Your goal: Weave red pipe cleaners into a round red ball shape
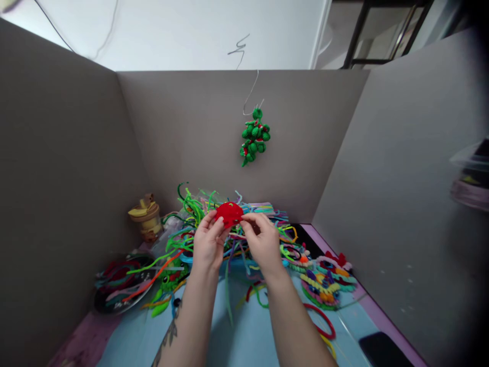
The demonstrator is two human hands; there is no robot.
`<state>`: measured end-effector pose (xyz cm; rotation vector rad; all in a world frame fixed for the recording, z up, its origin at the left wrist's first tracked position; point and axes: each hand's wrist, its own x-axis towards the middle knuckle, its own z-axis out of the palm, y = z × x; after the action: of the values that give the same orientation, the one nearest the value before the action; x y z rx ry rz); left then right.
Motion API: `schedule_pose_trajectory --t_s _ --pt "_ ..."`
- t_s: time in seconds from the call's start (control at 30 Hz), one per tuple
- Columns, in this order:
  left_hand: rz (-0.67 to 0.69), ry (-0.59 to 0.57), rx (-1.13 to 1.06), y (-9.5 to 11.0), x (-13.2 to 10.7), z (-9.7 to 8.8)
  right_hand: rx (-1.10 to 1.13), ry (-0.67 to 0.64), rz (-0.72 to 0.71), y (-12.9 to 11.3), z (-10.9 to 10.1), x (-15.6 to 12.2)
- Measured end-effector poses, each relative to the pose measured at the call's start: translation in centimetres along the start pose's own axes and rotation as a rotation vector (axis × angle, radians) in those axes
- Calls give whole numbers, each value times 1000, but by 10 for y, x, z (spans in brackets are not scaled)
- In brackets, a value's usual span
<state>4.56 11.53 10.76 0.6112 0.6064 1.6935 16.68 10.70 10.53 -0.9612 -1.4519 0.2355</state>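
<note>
Both hands are raised over a light blue table (248, 336) and pinch one small red fuzzy piece (229, 213) between them. My left hand (208, 242) grips its left edge with thumb and fingertips. My right hand (262, 239) grips its right edge, fingers curled. Behind and below the hands lies a heap of coloured pipe cleaners (202, 209), mostly green, blue and purple.
A green and red pipe-cleaner cluster (254, 137) hangs from a wire on the grey cardboard back wall (183, 127). A yellow tape dispenser (145, 216) stands at left, a dark tray of pipe cleaners (122, 285) beside it. Finished colourful pieces (324, 285) lie at right, a black phone (384, 349) near the front.
</note>
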Motion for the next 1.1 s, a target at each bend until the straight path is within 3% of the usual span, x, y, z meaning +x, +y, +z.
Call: schedule_pose_trajectory --t_s 0.27,0.4,0.6,0.83,1.1 --pt "-115 -116 -72 -4 0 -2 -83 -27 -93 3 0 -1" --pt "-73 -192 -69 -8 -1 0 -90 -77 -148 9 -1 0" --pt "74 -173 -41 -12 -1 2 -137 -196 -223 14 -2 1" --pt "186 -88 64 -14 -4 4 -141 -199 -202 18 -3 2" --pt "176 2 101 -11 -5 8 -123 -177 -159 18 -1 3"
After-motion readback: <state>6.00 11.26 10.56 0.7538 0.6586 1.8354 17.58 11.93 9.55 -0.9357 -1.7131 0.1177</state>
